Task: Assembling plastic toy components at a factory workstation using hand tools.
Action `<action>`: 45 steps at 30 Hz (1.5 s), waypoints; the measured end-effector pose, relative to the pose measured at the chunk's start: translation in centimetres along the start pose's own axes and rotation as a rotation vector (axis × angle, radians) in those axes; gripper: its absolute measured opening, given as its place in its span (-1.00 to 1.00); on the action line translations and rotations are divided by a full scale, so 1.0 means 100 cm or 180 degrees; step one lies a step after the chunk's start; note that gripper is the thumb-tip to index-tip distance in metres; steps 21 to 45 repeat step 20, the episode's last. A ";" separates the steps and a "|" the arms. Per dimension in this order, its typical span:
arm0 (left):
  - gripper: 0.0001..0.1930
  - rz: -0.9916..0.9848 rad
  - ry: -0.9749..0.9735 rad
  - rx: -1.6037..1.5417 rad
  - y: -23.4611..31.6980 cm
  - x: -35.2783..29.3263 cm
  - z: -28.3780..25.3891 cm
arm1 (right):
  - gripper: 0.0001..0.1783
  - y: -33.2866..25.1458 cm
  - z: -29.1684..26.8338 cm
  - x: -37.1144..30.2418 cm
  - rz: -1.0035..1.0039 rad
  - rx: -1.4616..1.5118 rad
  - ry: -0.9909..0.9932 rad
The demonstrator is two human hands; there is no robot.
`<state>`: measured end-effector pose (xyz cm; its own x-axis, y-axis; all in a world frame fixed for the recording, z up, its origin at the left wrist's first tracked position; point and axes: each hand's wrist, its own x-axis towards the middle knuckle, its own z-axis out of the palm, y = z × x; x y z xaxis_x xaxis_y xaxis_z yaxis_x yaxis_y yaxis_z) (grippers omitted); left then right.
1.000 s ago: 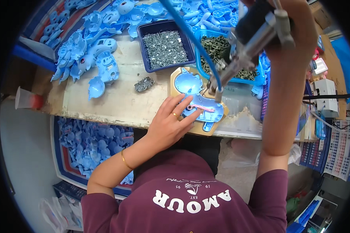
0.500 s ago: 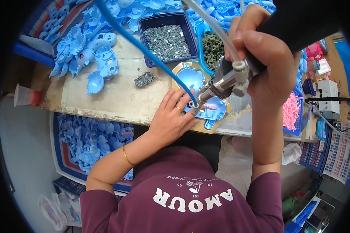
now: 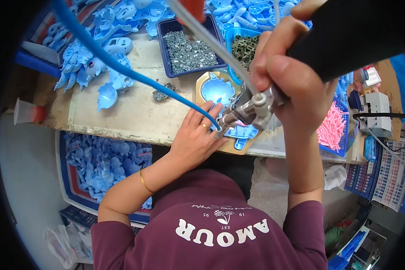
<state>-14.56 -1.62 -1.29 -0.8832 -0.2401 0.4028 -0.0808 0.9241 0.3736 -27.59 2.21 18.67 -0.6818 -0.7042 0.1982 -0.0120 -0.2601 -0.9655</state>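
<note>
My right hand (image 3: 297, 85) is wrapped around a dark-handled power screwdriver (image 3: 247, 108) with a metal front, its tip pointing down to the left. A blue hose and a clear hose (image 3: 211, 40) run to the tool. Under the tip lies a light blue plastic shell half (image 3: 240, 132), partly hidden by the tool, in a tan holding block (image 3: 239, 148). My left hand (image 3: 198, 135) rests at the block's left side, fingers stretched out, thumb and forefinger either side of the tip. Another blue shell half (image 3: 217, 89) sits in the block's far part.
A dark tray of small screws (image 3: 189, 56) stands beyond the block, with an orange object (image 3: 192, 13) above it. Beside it is a blue tray of dark green parts (image 3: 244, 51). Blue shells (image 3: 114, 18) are heaped behind. A screw clump (image 3: 164, 92) and pink parts (image 3: 332, 128) flank the block.
The screwdriver has shifted slightly left and toward me, and its hoses have swung left. The orange object has come into view above the screw tray. My left hand has barely moved.
</note>
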 end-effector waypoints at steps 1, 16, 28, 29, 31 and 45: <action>-0.57 0.0062 0.0120 0.0048 0.001 0.002 -0.001 | -0.30 0.000 0.000 0.000 -0.0029 -0.0081 0.0007; -0.77 0.0553 0.0005 -0.0117 -0.005 0.018 -0.046 | -0.54 -0.020 -0.055 0.111 -0.1607 0.0016 -0.0634; -0.74 -0.0152 -0.1180 -0.1748 -0.031 0.007 -0.142 | -0.39 0.032 -0.152 0.128 -0.1303 -0.0940 -0.0390; -0.74 -0.0152 -0.1180 -0.1748 -0.031 0.007 -0.142 | -0.39 0.032 -0.152 0.128 -0.1303 -0.0940 -0.0390; -0.74 -0.0152 -0.1180 -0.1748 -0.031 0.007 -0.142 | -0.39 0.032 -0.152 0.128 -0.1303 -0.0940 -0.0390; -0.74 -0.0152 -0.1180 -0.1748 -0.031 0.007 -0.142 | -0.39 0.032 -0.152 0.128 -0.1303 -0.0940 -0.0390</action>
